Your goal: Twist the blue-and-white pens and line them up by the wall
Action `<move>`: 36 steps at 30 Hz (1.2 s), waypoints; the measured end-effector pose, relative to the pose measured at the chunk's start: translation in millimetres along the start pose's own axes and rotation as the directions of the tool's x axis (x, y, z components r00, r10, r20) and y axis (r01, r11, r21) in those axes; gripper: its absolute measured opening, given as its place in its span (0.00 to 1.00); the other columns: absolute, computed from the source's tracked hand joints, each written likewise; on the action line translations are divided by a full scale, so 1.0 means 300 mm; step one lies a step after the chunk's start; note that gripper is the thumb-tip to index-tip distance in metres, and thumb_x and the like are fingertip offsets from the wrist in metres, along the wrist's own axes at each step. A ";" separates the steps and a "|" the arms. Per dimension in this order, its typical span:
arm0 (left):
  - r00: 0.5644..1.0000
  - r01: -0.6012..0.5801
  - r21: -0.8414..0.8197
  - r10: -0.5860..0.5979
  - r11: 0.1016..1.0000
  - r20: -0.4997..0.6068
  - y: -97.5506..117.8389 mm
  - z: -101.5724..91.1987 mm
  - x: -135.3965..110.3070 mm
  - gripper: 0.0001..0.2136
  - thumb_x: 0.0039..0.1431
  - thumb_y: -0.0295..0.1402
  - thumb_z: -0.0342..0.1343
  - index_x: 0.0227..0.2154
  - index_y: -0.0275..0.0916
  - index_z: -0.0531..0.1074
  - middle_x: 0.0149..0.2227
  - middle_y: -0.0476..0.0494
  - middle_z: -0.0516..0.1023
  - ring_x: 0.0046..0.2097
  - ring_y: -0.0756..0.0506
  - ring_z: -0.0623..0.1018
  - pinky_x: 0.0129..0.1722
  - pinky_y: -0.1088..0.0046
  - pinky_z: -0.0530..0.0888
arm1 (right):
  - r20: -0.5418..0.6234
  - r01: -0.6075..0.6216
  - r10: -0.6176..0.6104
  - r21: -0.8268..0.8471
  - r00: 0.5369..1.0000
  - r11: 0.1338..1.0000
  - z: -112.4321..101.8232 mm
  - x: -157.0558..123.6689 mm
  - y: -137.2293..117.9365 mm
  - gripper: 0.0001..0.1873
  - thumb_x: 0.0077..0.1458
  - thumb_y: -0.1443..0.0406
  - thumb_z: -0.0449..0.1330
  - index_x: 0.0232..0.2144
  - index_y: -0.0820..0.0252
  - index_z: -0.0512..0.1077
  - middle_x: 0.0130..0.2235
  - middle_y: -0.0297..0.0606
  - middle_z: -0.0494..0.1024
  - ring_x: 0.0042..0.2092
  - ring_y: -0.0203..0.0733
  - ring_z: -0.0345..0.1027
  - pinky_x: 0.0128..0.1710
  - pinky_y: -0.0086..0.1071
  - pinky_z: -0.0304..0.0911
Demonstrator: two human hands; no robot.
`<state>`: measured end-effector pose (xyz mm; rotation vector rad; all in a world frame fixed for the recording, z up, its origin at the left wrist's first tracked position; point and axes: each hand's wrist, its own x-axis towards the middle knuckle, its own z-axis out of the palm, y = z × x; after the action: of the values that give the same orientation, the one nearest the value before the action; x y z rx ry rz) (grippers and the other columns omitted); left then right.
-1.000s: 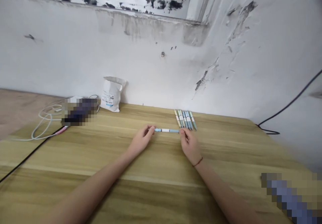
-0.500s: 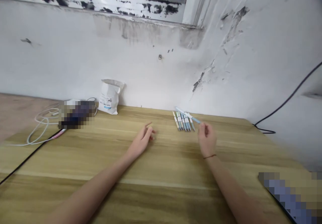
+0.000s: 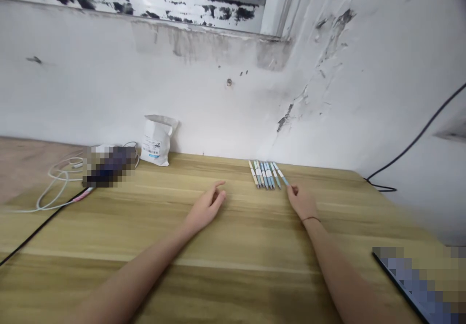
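A row of several blue, white and beige pens (image 3: pixel 265 174) lies near the far edge of the wooden table (image 3: pixel 233 236). A blue-and-white pen (image 3: pixel 280 174) lies at the right end of that row. My right hand (image 3: pixel 303 203) reaches to it, fingertips drawn together on its near end. My left hand (image 3: pixel 205 209) rests on the table left of the row, fingers loosely apart, holding nothing.
A small white pouch (image 3: pixel 157 140) leans on the wall at the back left. White cables (image 3: pixel 58 180) and a black cable (image 3: pixel 40 227) lie at the left. A blurred dark object (image 3: pixel 109 164) sits beside them. Another black cable (image 3: pixel 411 146) runs down the right wall.
Both hands held the blue-and-white pen between them a second ago. My left hand let go, and my right hand carried the pen to the right end of the row and laid it down.
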<state>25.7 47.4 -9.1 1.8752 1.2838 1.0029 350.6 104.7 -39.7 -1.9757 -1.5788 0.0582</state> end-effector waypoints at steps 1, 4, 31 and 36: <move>0.999 -0.031 0.063 0.030 0.998 0.016 0.006 0.000 -0.005 0.20 0.62 0.41 0.42 0.54 0.40 0.59 0.34 0.47 0.74 0.35 0.47 0.73 0.39 0.69 0.69 | 0.008 0.018 -0.018 -0.018 1.000 1.000 0.001 -0.001 -0.001 0.13 0.54 0.60 0.51 0.27 0.60 0.72 0.25 0.39 0.74 0.28 0.41 0.65 0.26 0.31 0.51; 0.983 -0.171 0.225 0.150 0.959 0.106 0.026 0.002 -0.020 0.17 0.62 0.38 0.42 0.52 0.42 0.62 0.40 0.44 0.74 0.41 0.45 0.73 0.43 0.68 0.68 | 0.018 0.054 -0.053 -0.042 0.998 0.998 0.003 -0.002 -0.004 0.12 0.53 0.60 0.52 0.29 0.60 0.73 0.25 0.38 0.74 0.28 0.41 0.65 0.26 0.30 0.51; 0.978 -0.189 0.579 0.101 0.793 0.181 0.049 0.012 -0.032 0.15 0.59 0.37 0.42 0.27 0.39 0.72 0.29 0.45 0.76 0.32 0.47 0.74 0.32 0.74 0.64 | 0.092 0.062 -0.040 -0.257 0.995 0.965 -0.032 -0.113 -0.161 0.21 0.56 0.60 0.45 0.22 0.60 0.74 0.22 0.37 0.72 0.24 0.35 0.60 0.22 0.28 0.43; 0.999 -0.034 0.661 0.003 0.749 0.048 0.043 0.007 -0.056 0.17 0.61 0.38 0.39 0.30 0.38 0.73 0.32 0.41 0.77 0.34 0.44 0.75 0.33 0.72 0.66 | 0.176 0.118 -0.067 -0.302 0.982 0.946 -0.060 -0.144 -0.196 0.23 0.57 0.59 0.44 0.26 0.60 0.76 0.28 0.42 0.76 0.29 0.40 0.67 0.24 0.28 0.49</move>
<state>29.5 27.4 -3.1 2.4133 1.7554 0.5212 293.8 64.7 -11.3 -2.1772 -1.8824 -0.0732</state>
